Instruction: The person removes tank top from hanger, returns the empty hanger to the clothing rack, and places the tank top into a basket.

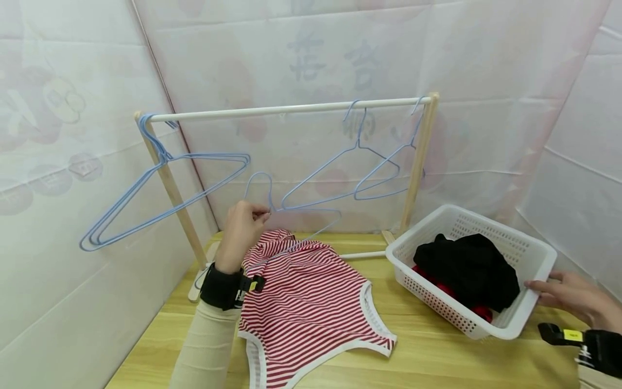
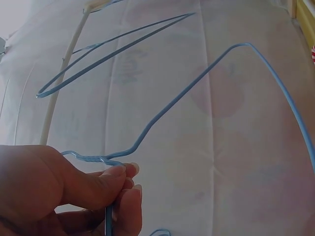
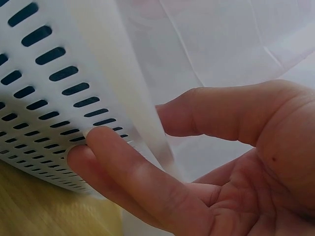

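A rack (image 1: 291, 111) stands across the upper middle of the frame, hangers (image 1: 160, 189) dangling at its left and right ends. Below it, a garment (image 1: 311, 302) lies at lower centre on the table (image 1: 437, 356). A basket (image 1: 534, 259) sits at lower right, clothes (image 1: 466, 270) inside.

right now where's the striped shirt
In the head view the striped shirt lies flat on the wooden table, left of the white basket, just below the left hand pinching a blue hanger.
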